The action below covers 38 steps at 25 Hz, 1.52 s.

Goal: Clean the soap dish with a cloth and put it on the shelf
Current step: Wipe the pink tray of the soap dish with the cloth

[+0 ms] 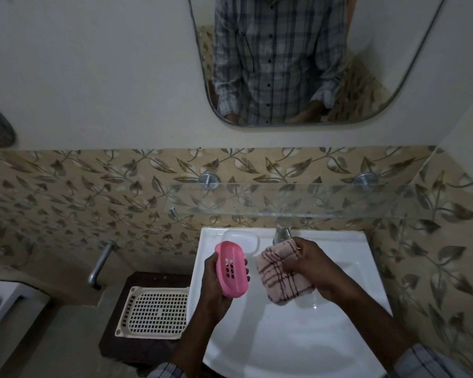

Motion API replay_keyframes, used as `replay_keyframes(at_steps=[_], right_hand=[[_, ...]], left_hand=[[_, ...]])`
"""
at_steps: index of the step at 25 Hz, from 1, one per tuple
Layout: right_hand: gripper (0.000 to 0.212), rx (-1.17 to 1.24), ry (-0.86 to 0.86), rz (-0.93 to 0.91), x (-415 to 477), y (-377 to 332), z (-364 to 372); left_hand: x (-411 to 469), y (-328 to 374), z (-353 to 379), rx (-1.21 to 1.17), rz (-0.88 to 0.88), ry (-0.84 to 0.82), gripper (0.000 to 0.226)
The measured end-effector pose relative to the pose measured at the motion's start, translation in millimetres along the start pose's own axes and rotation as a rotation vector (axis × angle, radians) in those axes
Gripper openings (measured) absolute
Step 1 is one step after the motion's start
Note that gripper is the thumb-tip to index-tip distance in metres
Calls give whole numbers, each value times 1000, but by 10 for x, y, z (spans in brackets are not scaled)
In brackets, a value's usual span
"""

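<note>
Pink slotted soap dish [231, 269] in L hand [216, 289] grip, pink striped cloth [281, 271] in R hand [310, 264] grip.

Grey-and-white checked shirt [279, 64], dark buttons [269, 61], cuffed sleeves [429, 361], bare forearms [366, 309].

pink soap dish [232, 269] — pale pink cloth [281, 274], dark stripes — white sink [284, 336].
</note>
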State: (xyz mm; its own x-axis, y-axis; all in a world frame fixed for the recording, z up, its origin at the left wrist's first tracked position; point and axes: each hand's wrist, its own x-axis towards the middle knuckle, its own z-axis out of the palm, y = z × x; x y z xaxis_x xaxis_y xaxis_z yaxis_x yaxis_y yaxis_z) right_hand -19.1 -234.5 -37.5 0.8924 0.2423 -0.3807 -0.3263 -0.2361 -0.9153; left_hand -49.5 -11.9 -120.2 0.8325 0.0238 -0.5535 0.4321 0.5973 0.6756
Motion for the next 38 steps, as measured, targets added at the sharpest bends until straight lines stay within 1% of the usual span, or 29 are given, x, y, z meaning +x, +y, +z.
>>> replay_keyframes(at_steps=[2,4,6,7,8,9,11,12,13,14,15,16,17,18,19,20,21,22,23,24,25,26,28,30,32,34,35,36,38], right_hand=[[32,-160,111,-2,36,-19,-36],[38,-336,215,-33,47,-53,-14],[44,-465,299,-120,16,-67,117],[47,-508,298,-194,-16,-54,204],[50,-556,245,-276,-41,-13,294],[57,-589,154,-352,-77,39,372],[76,-660,-34,-443,-156,153,455],[84,-739,-82,-503,-179,221,452],[87,-840,-82,-595,-176,291,434],[85,-920,-38,-693,-166,355,416],[77,-939,20,-760,-153,401,412],[66,-910,63,-797,-135,437,420],[55,-824,84,-816,-111,455,429],[42,-648,105,-794,-91,437,435],[30,-401,139,-697,-73,420,424],[28,-108,203,-535,-35,414,391],[30,187,296,-361,25,415,327],[28,449,347,-194,86,441,238],[22,646,341,-52,136,482,148],[24,782,284,59,147,495,80],[34,842,215,136,138,505,34],[42,853,160,183,107,496,2],[48,764,116,188,53,448,-13],[42,575,149,61,17,308,39],[36,205,299,-213,-31,95,182],[43,-272,475,-464,-61,-55,461],[47,-414,494,-510,-80,-80,638],[48,-470,445,-486,-112,-106,812],[48,-628,262,-413,-123,13,1052]], left_hand=[[-10,20,62,42,14,11,66],[-19,22,146,65,45,25,65],[-20,-12,250,80,41,22,64],[-30,-28,302,75,24,17,62],[-41,-32,350,47,-2,3,62],[-47,-27,384,1,-29,-23,62],[-27,19,387,-107,-74,-90,65],[-27,49,375,-151,-92,-113,67],[-32,71,367,-176,-104,-121,68],[-33,80,365,-181,-116,-126,68],[-27,82,365,-164,-124,-130,66],[-19,84,365,-134,-126,-128,64],[-13,97,360,-103,-124,-127,62],[-7,121,340,-86,-122,-138,61],[-4,151,301,-92,-121,-162,61],[-7,187,249,-119,-130,-190,63],[-9,219,193,-160,-144,-226,67],[-18,247,136,-202,-154,-272,71],[-29,264,85,-246,-159,-320,71],[-38,269,44,-287,-157,-354,71],[-44,267,10,-316,-153,-371,71],[-37,259,-10,-330,-153,-376,71],[-2,232,-13,-304,-159,-341,73],[19,197,4,-240,-155,-284,76],[23,173,51,-161,-125,-254,72],[0,123,171,-121,-98,-213,66],[-11,89,248,-112,-81,-197,65],[-27,57,319,-102,-54,-187,63],[-27,8,388,-83,8,-154,57]])
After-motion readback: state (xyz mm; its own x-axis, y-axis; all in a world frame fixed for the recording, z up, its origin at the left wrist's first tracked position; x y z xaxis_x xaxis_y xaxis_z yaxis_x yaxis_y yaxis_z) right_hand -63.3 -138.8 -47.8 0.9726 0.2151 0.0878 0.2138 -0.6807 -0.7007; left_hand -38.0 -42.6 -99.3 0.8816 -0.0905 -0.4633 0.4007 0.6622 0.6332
